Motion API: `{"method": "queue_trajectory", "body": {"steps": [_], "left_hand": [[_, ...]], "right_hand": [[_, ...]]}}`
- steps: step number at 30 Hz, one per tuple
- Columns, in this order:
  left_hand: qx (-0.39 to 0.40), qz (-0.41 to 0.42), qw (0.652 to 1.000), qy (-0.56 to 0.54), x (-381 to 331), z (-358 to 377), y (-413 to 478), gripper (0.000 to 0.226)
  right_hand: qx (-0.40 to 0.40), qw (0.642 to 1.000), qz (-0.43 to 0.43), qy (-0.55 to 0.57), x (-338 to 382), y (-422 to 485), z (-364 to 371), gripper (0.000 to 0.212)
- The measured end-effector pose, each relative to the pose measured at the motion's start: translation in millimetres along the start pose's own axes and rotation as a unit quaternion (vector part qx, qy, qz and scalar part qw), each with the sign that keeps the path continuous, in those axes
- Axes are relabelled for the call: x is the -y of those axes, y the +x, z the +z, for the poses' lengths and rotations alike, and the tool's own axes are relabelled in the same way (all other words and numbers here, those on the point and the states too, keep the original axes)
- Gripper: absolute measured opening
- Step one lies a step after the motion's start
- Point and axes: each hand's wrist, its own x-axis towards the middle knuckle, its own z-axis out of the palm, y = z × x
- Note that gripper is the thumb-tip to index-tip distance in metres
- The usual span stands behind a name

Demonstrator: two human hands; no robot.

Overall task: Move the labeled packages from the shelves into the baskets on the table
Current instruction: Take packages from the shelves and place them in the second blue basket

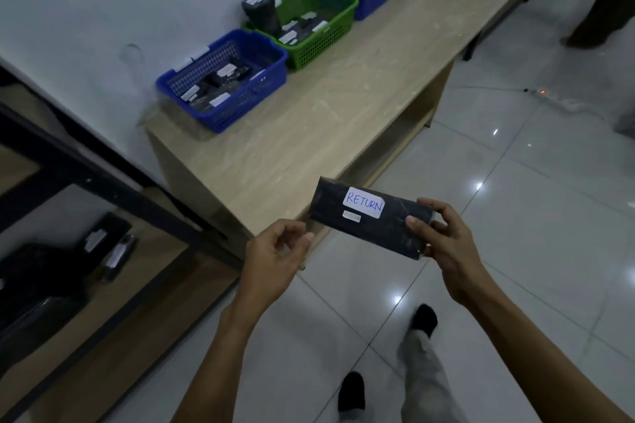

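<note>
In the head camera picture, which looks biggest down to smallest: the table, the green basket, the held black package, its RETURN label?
1. table
2-3. green basket and black package look about alike; the package is nearer the camera, so I leave them unranked
4. RETURN label

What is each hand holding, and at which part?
The right hand grips the black package at its right end. The left hand is by the left end; whether it touches cannot be told.

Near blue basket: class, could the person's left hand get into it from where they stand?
Probably, with a step forward: the left hand looks free, the near blue basket is open-topped, and only bare table lies between.
</note>
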Motion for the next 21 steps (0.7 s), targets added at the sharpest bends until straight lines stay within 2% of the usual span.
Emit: {"method": "queue_trajectory", "body": {"steps": [12, 21], "left_hand": [[-0.087, -0.051, 0.995, 0.006, -71, 101, 184, 0.009], [-0.136, -0.063, 0.988, -0.025, -98, 149, 344, 0.006]], "right_hand": [[0.044, 0.998, 0.033, -0.005, 96, 224, -67, 0.027], [0.073, 0.997, 0.037, -0.003, 150, 400, -69, 0.036]]}}
